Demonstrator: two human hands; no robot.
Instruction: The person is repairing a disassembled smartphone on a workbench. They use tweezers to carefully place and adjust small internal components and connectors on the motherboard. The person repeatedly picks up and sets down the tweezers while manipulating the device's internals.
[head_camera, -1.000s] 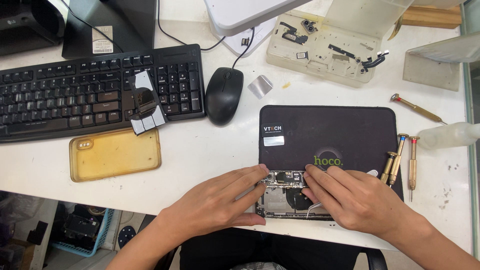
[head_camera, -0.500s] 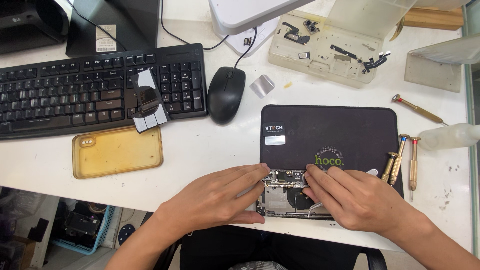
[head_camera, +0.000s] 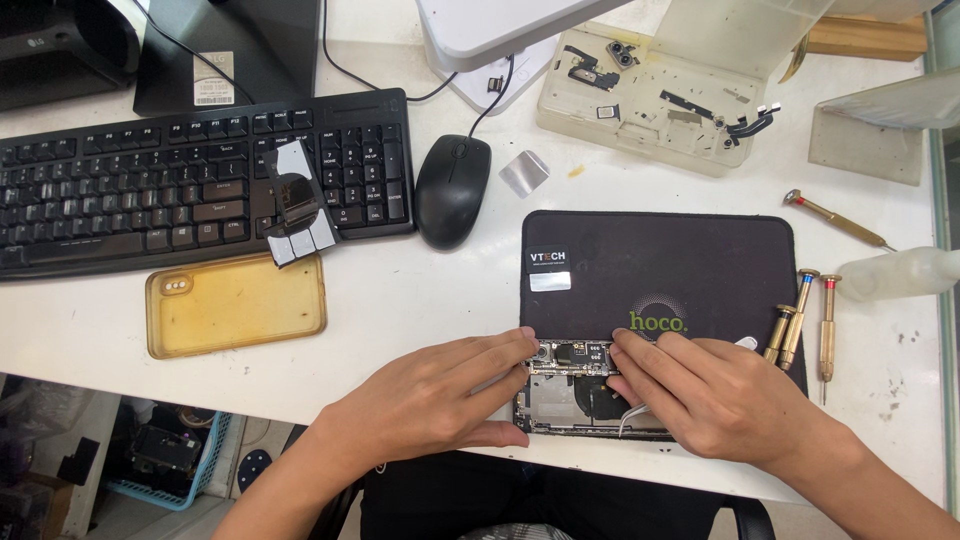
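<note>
Your left hand (head_camera: 440, 400) and right hand (head_camera: 715, 395) both rest fingers-down on an opened phone (head_camera: 570, 390), its back off and its inner boards showing, which lies at the near edge of a black work mat (head_camera: 660, 260); the left fingertips press its upper left corner, the right fingertips its upper right part, neither hand closed around anything, and the right palm hides the phone's right end, so its full outline cannot be made out. A thin white strand curls beside your right hand, its ends covered. Just right of that hand, three brass-handled screwdrivers (head_camera: 800, 320) lie side by side at the mat's right edge, and a fourth screwdriver (head_camera: 835, 220) lies apart, farther back on the white table (head_camera: 420, 290). A translucent bottle (head_camera: 900, 272) lies on its side at the right, cut off by the frame. Behind the mat sits a clear parts tray (head_camera: 650, 110) holding small dark components too small to identify. To the left lie a black mouse (head_camera: 452, 190), a black keyboard (head_camera: 170, 190) with a small flex part (head_camera: 295, 215) resting on its keys, and a yellowed clear phone case (head_camera: 235, 305); your forearms leave the frame at the bottom
</note>
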